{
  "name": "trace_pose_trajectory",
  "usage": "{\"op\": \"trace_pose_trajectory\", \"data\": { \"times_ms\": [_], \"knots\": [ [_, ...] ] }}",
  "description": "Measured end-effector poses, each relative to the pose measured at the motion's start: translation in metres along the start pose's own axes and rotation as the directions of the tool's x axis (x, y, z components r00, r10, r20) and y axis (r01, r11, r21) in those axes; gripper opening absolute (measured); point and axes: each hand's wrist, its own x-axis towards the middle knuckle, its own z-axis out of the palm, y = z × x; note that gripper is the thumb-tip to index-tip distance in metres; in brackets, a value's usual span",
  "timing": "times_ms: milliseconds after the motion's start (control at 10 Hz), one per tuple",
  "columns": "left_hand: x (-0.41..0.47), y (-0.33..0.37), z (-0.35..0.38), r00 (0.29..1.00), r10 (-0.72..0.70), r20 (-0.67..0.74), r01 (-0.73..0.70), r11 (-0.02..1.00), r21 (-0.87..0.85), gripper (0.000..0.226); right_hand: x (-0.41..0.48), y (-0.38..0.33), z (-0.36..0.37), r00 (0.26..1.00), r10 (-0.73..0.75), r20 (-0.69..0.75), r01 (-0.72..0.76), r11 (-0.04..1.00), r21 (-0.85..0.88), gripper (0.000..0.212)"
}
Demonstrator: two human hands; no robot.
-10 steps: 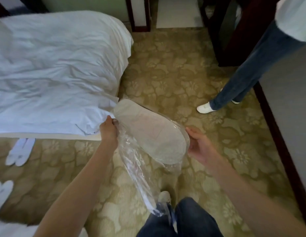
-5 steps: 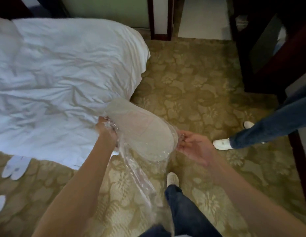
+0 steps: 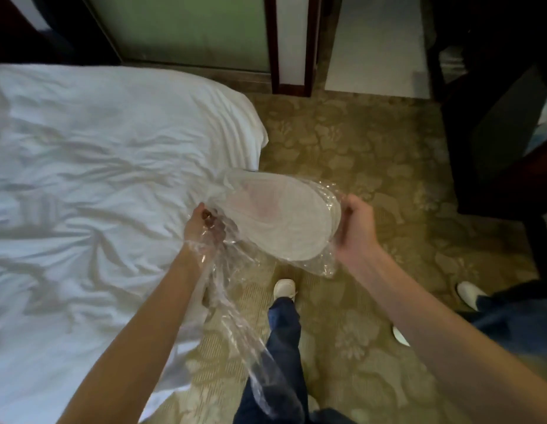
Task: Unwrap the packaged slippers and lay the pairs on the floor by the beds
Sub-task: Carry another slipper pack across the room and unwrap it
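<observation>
A pair of white slippers (image 3: 278, 218) lies sole-up inside a clear plastic wrapper (image 3: 235, 304), held in the air just off the bed's corner. My left hand (image 3: 205, 229) grips the bunched plastic at the slippers' left end, and a long loose tail of wrapper hangs down from it. My right hand (image 3: 356, 228) holds the right end of the package, fingers curled round its edge.
A bed with a rumpled white duvet (image 3: 98, 209) fills the left side. Patterned beige carpet (image 3: 373, 166) spreads to the right. My own leg and white shoe (image 3: 284, 289) stand below the package. Another person's legs and white shoe (image 3: 470, 293) are at the right, beside dark furniture (image 3: 495, 133).
The view has swung left and up, so the slippers on the floor at the left have left the frame. My right hand has closed round the package's right end.
</observation>
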Motion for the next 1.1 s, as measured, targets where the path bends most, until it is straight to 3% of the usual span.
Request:
{"op": "trace_pose_trajectory", "data": {
  "times_ms": [100, 200, 300, 400, 500, 600, 700, 800, 900, 1000, 1100],
  "knots": [
    [0.048, 0.032, 0.042, 0.999, 0.027, 0.037, -0.029, 0.999, 0.046, 0.053, 0.077, -0.042, 0.036, 0.999, 0.039, 0.014, -0.041, 0.983, 0.177, 0.007],
    [0.083, 0.077, 0.095, 0.946, 0.044, 0.322, -0.042, 0.999, -0.011, 0.066, 0.138, -0.074, 0.061, 0.997, 0.069, -0.034, -0.059, 0.969, 0.238, 0.010],
    [0.118, 0.118, 0.145, 0.878, 0.058, 0.474, -0.085, 0.996, 0.035, 0.066, 0.197, -0.109, 0.076, 0.999, 0.029, -0.012, -0.026, 0.969, 0.245, 0.011],
    [0.158, 0.155, 0.197, 0.877, 0.081, 0.474, -0.123, 0.991, 0.058, 0.030, 0.253, -0.147, 0.083, 0.997, 0.046, 0.063, -0.057, 0.980, 0.193, 0.006],
    [0.205, 0.181, 0.244, 0.916, 0.119, 0.382, -0.121, 0.992, -0.021, 0.036, 0.307, -0.184, 0.084, 0.991, 0.021, 0.135, -0.033, 0.995, 0.091, 0.024],
    [0.247, 0.208, 0.290, 0.936, 0.185, 0.301, -0.160, 0.981, -0.108, 0.056, 0.364, -0.220, 0.085, 0.987, 0.004, 0.158, -0.017, 0.997, 0.079, 0.020],
    [0.290, 0.241, 0.327, 0.957, 0.229, 0.176, -0.187, 0.956, -0.226, 0.058, 0.423, -0.270, 0.091, 0.986, 0.040, 0.161, -0.050, 0.997, 0.060, 0.012],
    [0.319, 0.267, 0.358, 0.970, 0.236, 0.067, -0.220, 0.958, -0.185, 0.055, 0.478, -0.322, 0.103, 0.974, 0.132, 0.184, -0.133, 0.991, -0.008, 0.016],
    [0.337, 0.286, 0.395, 0.955, 0.296, 0.004, -0.294, 0.948, -0.119, 0.042, 0.526, -0.366, 0.118, 0.958, 0.177, 0.225, -0.191, 0.980, 0.045, 0.018],
    [0.357, 0.301, 0.431, 0.961, 0.270, -0.062, -0.277, 0.950, -0.143, 0.034, 0.568, -0.396, 0.131, 0.911, 0.222, 0.347, -0.252, 0.967, 0.045, 0.022],
    [0.385, 0.313, 0.464, 0.955, 0.275, -0.108, -0.289, 0.946, -0.146, 0.037, 0.607, -0.409, 0.140, 0.882, 0.306, 0.357, -0.246, 0.947, -0.205, 0.024]
  ]
}}
